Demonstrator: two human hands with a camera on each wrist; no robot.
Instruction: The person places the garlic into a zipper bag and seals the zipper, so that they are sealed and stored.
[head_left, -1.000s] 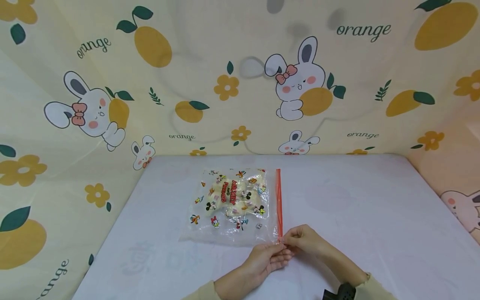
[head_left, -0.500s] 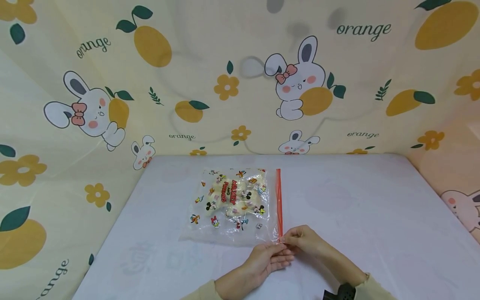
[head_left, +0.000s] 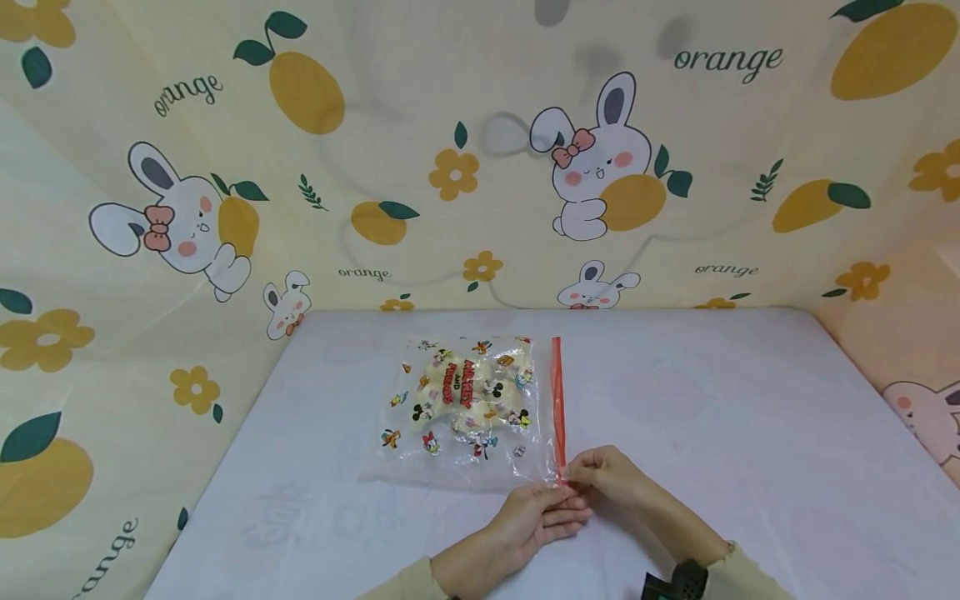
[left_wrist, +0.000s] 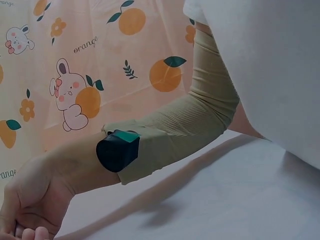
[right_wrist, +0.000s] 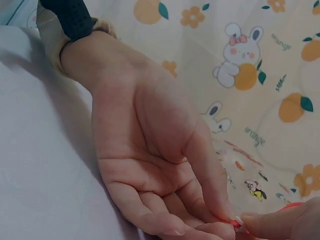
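Note:
A clear zip bag (head_left: 468, 462) with colourful cartoon prints lies flat on the white table; pale, puffy contents show through it. Its red zip strip (head_left: 558, 400) runs down the right side. At the strip's near end, my left hand (head_left: 528, 521) pinches the bag's corner between thumb and index finger, the other fingers loosely extended. My right hand (head_left: 611, 479) pinches the same end of the red strip, its fingertips close to the left thumb. In the right wrist view, the left palm (right_wrist: 150, 130) faces the camera, and red strip shows between the two hands' fingertips.
The white-covered table (head_left: 712, 417) extends around the bag on all sides. A patterned curtain (head_left: 420, 100) with rabbits and oranges rises behind it and at both sides. A black device (left_wrist: 117, 150) is strapped on the right forearm over a beige sleeve (left_wrist: 175, 120).
My right fingertips have shifted very slightly upward along the red strip. The left hand and the bag have barely moved.

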